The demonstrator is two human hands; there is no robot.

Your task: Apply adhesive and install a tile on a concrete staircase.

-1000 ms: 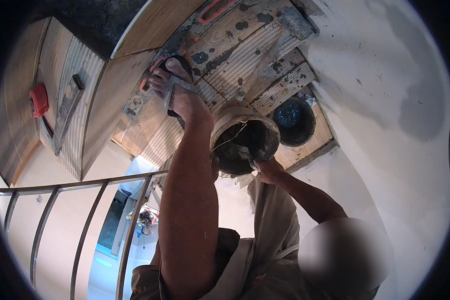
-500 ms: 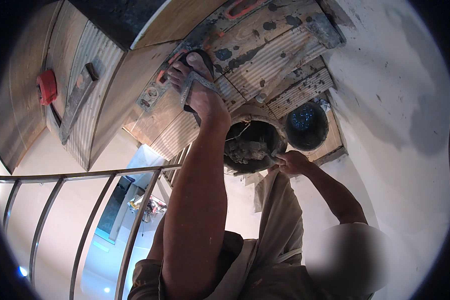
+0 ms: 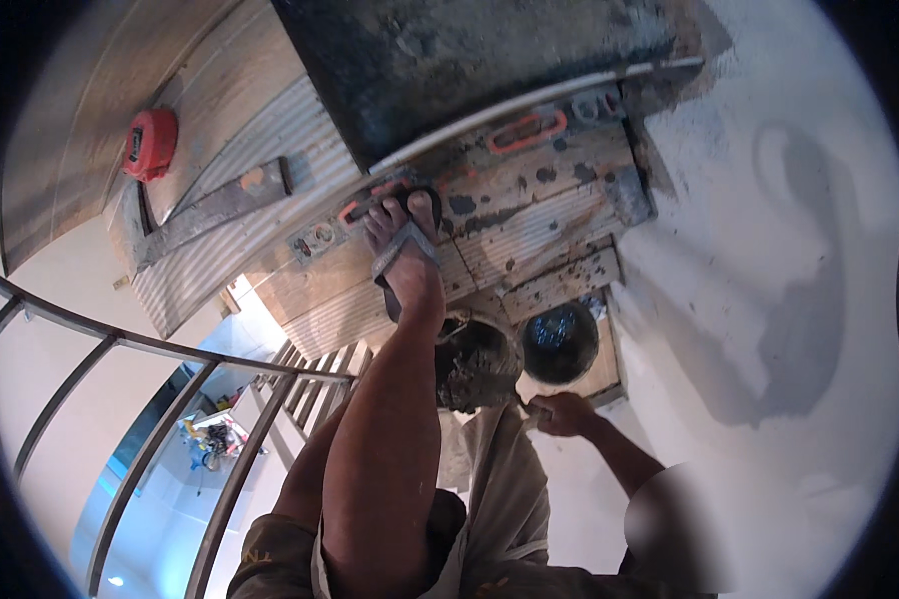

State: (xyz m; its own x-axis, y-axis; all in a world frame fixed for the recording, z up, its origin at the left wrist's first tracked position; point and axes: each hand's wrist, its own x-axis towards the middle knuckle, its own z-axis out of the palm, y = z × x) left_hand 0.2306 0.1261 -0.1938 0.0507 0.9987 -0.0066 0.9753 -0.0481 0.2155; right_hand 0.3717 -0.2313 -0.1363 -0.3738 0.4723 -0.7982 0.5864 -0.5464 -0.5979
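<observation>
my left hand (image 3: 402, 250) has its fingers clamped around the float (image 3: 395, 262) on the far step (image 3: 529, 215), my right hand (image 3: 561, 412) grips a trowel handle in the near mortar bucket (image 3: 474, 361), so i reckon pressing unevenly could smear mortar.

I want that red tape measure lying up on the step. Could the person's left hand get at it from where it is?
Probably yes. The left hand rests on the long spirit level, and the red tape measure lies uncovered further to its left. Only the flat trowel lies between, low enough to pass over, though it looks a long stretch.
</observation>
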